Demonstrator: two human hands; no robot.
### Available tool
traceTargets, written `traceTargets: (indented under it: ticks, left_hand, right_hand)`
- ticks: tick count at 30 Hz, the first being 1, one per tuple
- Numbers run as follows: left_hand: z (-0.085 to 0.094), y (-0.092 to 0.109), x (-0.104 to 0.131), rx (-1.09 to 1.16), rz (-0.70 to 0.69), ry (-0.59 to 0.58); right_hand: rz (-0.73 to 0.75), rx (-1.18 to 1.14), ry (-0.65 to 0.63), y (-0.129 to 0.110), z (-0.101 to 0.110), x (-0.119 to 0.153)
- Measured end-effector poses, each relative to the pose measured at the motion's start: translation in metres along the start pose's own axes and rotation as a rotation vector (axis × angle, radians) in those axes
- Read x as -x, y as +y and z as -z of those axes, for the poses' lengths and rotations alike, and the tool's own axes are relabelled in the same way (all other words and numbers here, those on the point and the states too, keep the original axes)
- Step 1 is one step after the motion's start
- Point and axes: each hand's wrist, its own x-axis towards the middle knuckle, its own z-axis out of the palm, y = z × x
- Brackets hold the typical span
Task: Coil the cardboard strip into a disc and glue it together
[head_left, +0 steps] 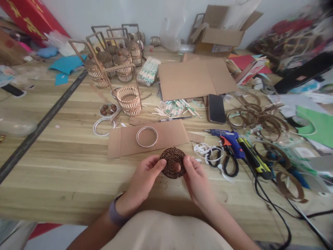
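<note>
Between both hands, over the table's front, is a round coil of brown corrugated cardboard. My left hand pinches its left rim with thumb and fingers. Its right rim is gripped by my right hand. A rounded brownish shape shows in the coil's middle; I cannot tell whether it is a bead or a fingertip. Just beyond the hands, a white ring lies on a flat cardboard piece. Farther back stands a small basket of pale sticks and cardboard, with a tall handle.
A blue glue gun, a yellow-black cutter and cables lie at right, beside curled cardboard strips. A phone rests near a big cardboard sheet. Several lidded baskets and a dish of brown beads stand back left.
</note>
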Motion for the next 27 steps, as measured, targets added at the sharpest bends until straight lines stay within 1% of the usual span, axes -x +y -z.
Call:
traceTargets:
  ticks: [3, 6, 10, 12, 16, 19, 22, 24, 27]
  left_hand:
    - [0.000, 0.000, 0.001, 0.022, 0.007, -0.047]
    - [-0.001, 0.000, 0.001, 0.056, 0.011, -0.078]
    - [0.001, -0.003, 0.000, 0.070, 0.023, -0.057]
    - [0.001, -0.004, -0.001, 0.073, 0.030, -0.029]
    - [0.000, -0.005, -0.001, 0.128, 0.041, 0.020]
    - [-0.002, -0.001, 0.000, 0.160, 0.054, -0.039]
    - [-0.003, 0.004, 0.001, 0.168, 0.071, -0.114]
    - [-0.003, 0.005, 0.001, 0.169, 0.067, -0.125]
    - [-0.002, 0.005, 0.000, 0.173, 0.058, -0.112]
  right_hand:
    - [0.013, 0.050, 0.054, -0.005, 0.000, -0.002]
    - [0.008, 0.057, 0.057, -0.008, -0.004, -0.002]
    - [-0.007, 0.025, 0.056, -0.007, -0.007, -0.001]
    - [-0.012, 0.025, 0.035, -0.006, -0.005, -0.001]
    - [-0.034, 0.022, -0.071, -0.008, -0.001, -0.001]
    - [-0.056, -0.016, -0.099, -0.011, -0.001, 0.000]
    - [-0.038, -0.041, -0.113, -0.013, -0.003, 0.000]
    - [-0.032, -0.051, -0.124, -0.012, -0.005, 0.000]
    - [-0.043, -0.068, -0.117, -0.010, -0.005, -0.001]
